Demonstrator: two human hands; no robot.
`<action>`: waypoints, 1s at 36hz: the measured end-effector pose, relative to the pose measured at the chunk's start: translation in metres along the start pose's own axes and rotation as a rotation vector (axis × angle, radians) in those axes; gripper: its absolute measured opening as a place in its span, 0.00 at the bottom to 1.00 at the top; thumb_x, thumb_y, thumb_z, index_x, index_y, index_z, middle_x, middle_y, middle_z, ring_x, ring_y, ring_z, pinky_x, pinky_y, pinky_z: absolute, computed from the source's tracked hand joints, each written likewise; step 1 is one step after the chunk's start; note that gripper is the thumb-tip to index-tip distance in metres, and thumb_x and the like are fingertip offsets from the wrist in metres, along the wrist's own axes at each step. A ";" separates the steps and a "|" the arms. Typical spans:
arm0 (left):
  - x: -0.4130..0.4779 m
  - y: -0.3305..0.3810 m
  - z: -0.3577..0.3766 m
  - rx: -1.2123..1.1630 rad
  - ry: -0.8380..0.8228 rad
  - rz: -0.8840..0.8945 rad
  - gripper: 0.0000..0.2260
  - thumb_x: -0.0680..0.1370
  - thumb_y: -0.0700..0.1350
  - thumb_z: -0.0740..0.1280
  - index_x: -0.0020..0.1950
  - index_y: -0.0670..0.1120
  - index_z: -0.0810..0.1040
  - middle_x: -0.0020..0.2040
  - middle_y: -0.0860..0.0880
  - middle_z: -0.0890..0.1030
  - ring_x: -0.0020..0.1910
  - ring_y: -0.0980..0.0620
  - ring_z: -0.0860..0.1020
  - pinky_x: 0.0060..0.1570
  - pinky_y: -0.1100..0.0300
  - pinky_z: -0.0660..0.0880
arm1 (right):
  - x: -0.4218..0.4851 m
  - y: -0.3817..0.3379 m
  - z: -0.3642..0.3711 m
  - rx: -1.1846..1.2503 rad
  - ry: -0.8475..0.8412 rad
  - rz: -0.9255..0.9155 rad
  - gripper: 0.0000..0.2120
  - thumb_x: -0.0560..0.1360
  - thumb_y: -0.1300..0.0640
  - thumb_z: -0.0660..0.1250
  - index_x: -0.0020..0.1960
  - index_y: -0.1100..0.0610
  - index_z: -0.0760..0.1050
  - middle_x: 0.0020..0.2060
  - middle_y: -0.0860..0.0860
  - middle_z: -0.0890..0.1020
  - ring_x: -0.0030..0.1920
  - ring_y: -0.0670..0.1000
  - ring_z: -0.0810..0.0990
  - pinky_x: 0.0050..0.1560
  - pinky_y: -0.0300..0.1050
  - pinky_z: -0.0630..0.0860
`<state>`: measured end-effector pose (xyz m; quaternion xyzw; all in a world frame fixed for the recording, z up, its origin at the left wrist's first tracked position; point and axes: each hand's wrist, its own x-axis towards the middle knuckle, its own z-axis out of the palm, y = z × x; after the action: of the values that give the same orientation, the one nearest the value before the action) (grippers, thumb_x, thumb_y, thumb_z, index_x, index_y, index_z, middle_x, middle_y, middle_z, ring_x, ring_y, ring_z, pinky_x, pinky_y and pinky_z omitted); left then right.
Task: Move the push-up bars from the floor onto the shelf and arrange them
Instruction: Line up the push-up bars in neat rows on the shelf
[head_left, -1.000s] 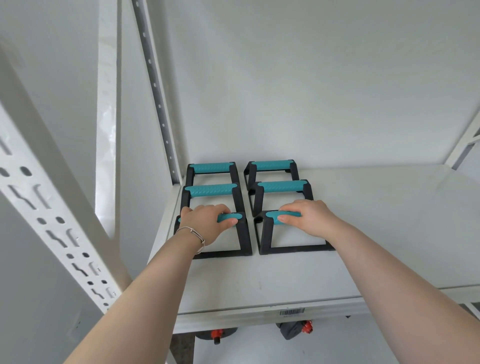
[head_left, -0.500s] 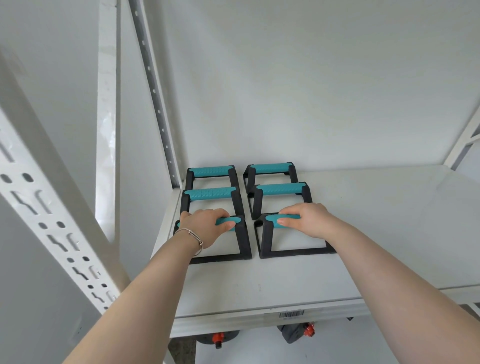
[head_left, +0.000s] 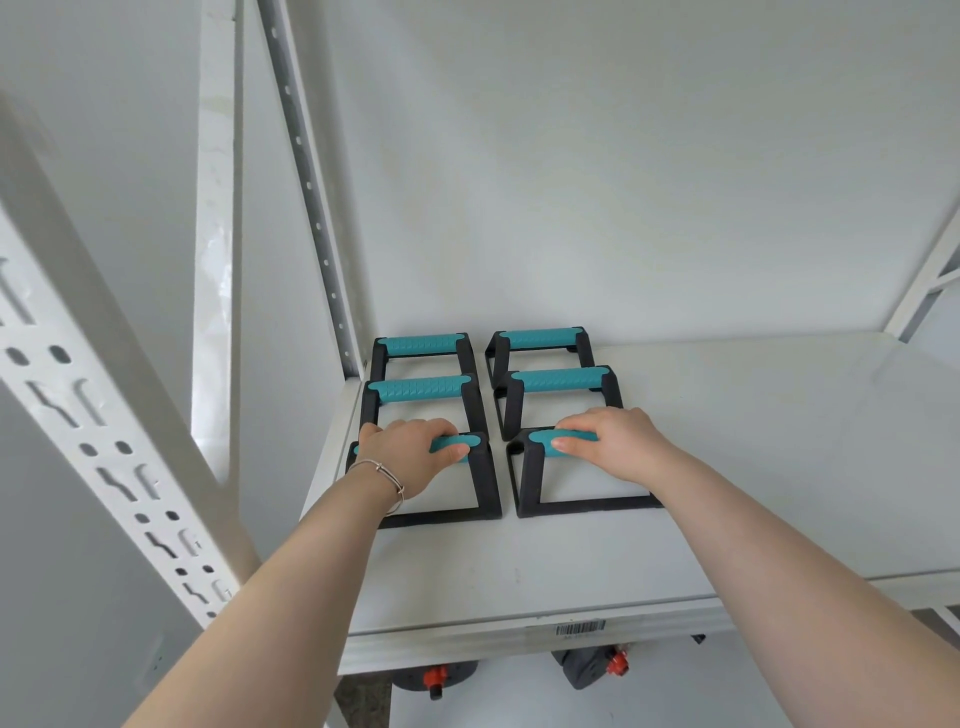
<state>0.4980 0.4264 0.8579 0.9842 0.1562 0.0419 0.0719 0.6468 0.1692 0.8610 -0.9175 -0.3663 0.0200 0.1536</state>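
Observation:
Several black push-up bars with teal grips stand in two columns at the back left of the white shelf (head_left: 753, 493). My left hand (head_left: 415, 457) is wrapped around the teal grip of the front left bar (head_left: 485, 483). My right hand (head_left: 618, 441) is closed over the grip of the front right bar (head_left: 530, 478). Both front bars rest flat on the shelf. Behind them stand the middle left bar (head_left: 423, 388), the middle right bar (head_left: 558, 378), the back left bar (head_left: 418, 344) and the back right bar (head_left: 540, 338).
White perforated uprights (head_left: 104, 431) rise on the left, one (head_left: 311, 197) at the shelf's back corner. A wall closes the back. The shelf's front edge carries a barcode label (head_left: 580, 629). Dark objects with orange-red knobs (head_left: 434, 678) sit below the shelf.
Both hands stay on the front bars' grips. The view has shifted slightly, and the front pair sits a little closer to the middle pair.

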 end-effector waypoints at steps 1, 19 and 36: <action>0.000 0.000 0.000 0.002 -0.002 0.001 0.19 0.77 0.68 0.51 0.60 0.63 0.72 0.46 0.58 0.79 0.47 0.52 0.74 0.49 0.51 0.59 | 0.000 0.000 0.000 0.002 0.006 -0.001 0.17 0.76 0.33 0.56 0.58 0.36 0.76 0.48 0.45 0.79 0.52 0.49 0.74 0.56 0.47 0.64; -0.005 0.003 -0.003 0.016 0.008 -0.002 0.18 0.77 0.67 0.51 0.59 0.62 0.72 0.45 0.56 0.79 0.46 0.52 0.73 0.49 0.51 0.60 | 0.001 0.002 0.003 -0.030 0.028 -0.036 0.16 0.76 0.34 0.54 0.56 0.36 0.76 0.45 0.45 0.78 0.50 0.48 0.73 0.55 0.50 0.64; -0.005 0.005 -0.006 0.011 -0.005 -0.005 0.19 0.78 0.66 0.52 0.62 0.61 0.72 0.48 0.56 0.79 0.49 0.52 0.74 0.54 0.50 0.61 | 0.003 0.005 0.003 -0.017 0.025 -0.045 0.17 0.76 0.33 0.54 0.58 0.35 0.75 0.45 0.43 0.78 0.51 0.48 0.74 0.58 0.50 0.66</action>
<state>0.4939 0.4208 0.8646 0.9843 0.1588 0.0384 0.0670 0.6516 0.1684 0.8566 -0.9106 -0.3850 0.0021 0.1505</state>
